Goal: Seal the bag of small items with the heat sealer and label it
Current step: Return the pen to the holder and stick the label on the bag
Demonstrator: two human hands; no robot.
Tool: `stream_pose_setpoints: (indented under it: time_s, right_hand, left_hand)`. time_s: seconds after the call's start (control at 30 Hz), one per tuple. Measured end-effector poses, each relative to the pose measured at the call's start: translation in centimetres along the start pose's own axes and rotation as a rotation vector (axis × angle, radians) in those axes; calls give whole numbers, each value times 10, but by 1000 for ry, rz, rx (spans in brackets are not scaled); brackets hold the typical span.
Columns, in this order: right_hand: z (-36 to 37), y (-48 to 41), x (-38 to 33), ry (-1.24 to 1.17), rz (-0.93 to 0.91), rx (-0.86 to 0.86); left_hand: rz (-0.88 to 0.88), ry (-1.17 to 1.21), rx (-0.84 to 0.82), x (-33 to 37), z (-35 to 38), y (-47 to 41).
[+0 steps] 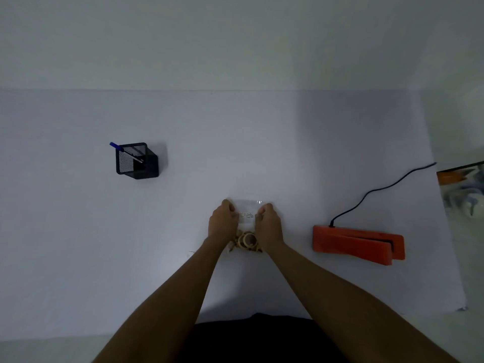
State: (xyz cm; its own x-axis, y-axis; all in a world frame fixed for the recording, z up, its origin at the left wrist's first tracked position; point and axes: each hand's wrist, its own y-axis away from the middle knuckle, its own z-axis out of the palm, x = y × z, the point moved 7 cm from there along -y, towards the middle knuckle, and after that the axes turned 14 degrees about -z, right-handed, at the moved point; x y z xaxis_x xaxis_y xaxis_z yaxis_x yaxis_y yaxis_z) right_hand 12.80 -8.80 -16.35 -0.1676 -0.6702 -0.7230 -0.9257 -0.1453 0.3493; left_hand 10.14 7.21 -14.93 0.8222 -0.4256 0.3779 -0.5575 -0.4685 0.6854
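Both hands pinch the bag flat on the table, label already on it.

The left hand (222, 221) and right hand (268, 222) are each clenched on a side of the clear bag (247, 205), which lies between them with tan rings (247, 241) bunched at its near end. The risk I see: rings sliding toward the mouth and spoiling the seam. The orange heat sealer (358, 243) sits well apart to the right, its cord (377, 191) an easy snag.

bag (247, 205): clear glossy plastic | pen holder (137, 161): black metal mesh | heat sealer (358, 243): matt orange plastic | table (78, 231): smooth matt white
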Motion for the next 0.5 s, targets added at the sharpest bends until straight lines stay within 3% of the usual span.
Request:
stream_pose_setpoints:
  time_s: [0.2,0.4,0.5]
  right_hand:
    - [-28,24,6,-122,-81,36]
    - [-34,71,41,-131,7,20]
    - [-21,73,40,-211,54,-38]
  left_hand:
    - [-62,70,86,-35,-23,18]
    - [-154,149,-156,-71,5,39]
    - [-162,212,-178,-73,11,43]
